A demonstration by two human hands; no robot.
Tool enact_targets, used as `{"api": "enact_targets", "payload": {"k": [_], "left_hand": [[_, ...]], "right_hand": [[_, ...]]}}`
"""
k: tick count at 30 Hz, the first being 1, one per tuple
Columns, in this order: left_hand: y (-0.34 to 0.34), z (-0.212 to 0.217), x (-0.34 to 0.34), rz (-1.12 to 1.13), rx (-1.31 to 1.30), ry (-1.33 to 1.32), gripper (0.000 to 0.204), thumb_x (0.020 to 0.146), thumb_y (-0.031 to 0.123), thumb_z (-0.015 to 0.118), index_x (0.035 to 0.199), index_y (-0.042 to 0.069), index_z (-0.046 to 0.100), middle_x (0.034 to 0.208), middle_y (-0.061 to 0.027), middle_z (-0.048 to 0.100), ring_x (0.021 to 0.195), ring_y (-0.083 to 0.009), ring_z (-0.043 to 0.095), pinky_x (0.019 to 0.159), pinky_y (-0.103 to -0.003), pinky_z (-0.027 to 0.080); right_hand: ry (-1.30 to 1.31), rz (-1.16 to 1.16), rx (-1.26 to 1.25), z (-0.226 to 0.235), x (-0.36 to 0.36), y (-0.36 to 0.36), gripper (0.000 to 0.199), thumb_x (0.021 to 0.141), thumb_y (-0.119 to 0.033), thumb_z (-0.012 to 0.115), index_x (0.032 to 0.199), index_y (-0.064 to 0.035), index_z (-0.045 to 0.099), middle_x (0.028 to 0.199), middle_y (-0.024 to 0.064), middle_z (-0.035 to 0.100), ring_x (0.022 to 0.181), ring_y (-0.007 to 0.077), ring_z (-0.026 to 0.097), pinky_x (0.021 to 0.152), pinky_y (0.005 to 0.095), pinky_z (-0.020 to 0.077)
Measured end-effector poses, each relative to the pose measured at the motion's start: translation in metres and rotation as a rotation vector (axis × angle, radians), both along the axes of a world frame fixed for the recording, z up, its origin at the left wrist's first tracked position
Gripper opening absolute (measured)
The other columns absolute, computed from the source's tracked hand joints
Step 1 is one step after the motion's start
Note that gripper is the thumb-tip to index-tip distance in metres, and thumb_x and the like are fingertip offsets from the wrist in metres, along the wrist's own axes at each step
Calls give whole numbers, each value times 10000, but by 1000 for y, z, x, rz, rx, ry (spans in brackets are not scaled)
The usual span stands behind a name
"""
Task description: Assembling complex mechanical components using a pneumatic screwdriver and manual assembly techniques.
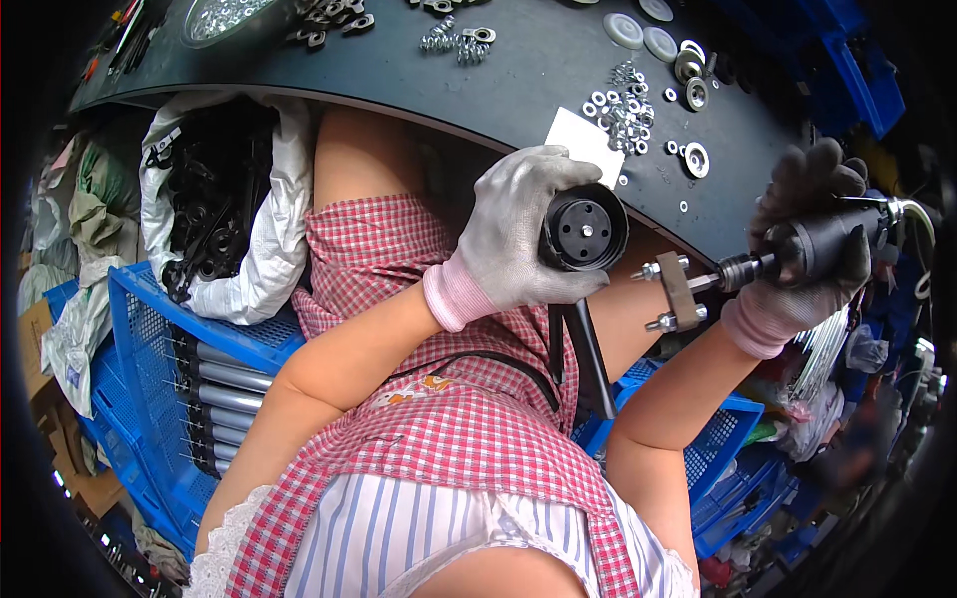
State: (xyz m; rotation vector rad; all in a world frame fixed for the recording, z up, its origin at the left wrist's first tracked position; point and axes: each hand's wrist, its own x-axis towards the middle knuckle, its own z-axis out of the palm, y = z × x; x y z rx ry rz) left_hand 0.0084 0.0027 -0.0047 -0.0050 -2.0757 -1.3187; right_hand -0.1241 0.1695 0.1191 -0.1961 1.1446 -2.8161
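My left hand [513, 229], in a grey-coated glove with a pink cuff, is closed round a black round housing [584, 231]. Its face shows several small holes and a bright bolt end in the centre. Black lever-like arms [588, 359] hang just below it; whether they join it is hidden. In my right hand [793, 299], gloved alike, is a black cylindrical power driver [812, 249], fingers wrapped round its body. From its chuck a shaft runs left to a flat metal bar [678, 291] carrying two bolts with nuts. This bar stays apart from the housing.
On the dark table [478, 90] are a white card [583, 143], loose nuts [628, 110], springs [457, 42], washers and white discs [623, 30]. A white sack [294, 229] of black parts sits at left above a blue crate [130, 319] with grey tubes. A pale hose [927, 224] leaves the driver.
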Motion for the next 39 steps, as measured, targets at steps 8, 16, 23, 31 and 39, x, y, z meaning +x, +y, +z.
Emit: {"api": "enact_targets", "payload": {"k": [8,16,23,31,39], "left_hand": [[-2,2,-2,-18,-16,19,753,456,289,864,1119,89,568,1044,-161,600,1043,-376,593,938,-490,461],[-3,-1,-2,-35,-2,-2,722,491,342,840,1120,104,577,1060,-143,589,1057,-370,581,955,-490,444],[-2,1,-1,-28,-8,0,697,506,335,832,1112,110,573,1051,-139,588,1043,-369,585,949,-489,449],[3,3,0,-44,69,-67,768,436,213,820,1150,88,566,1076,-151,613,1065,-388,585,960,-472,443],[3,-1,-1,17,42,23,711,464,213,821,1120,82,580,1043,-160,616,1038,-370,603,938,-459,460]], "right_hand": [[197,645,-359,-38,-2,-6,315,736,-202,705,993,-163,528,695,-28,548,709,124,516,578,318,512],[273,733,-281,-49,-2,8,344,718,-205,817,937,-167,554,755,0,619,810,153,596,682,364,589],[343,704,-188,-42,2,10,362,726,-203,826,953,-189,544,771,-4,617,798,140,589,701,347,588],[593,654,106,-6,11,-22,471,793,-212,629,1228,-105,484,1005,54,565,738,119,470,534,241,414],[718,755,402,7,1,-31,576,847,-174,507,1391,-2,433,1266,210,516,715,161,454,650,327,369]]}}
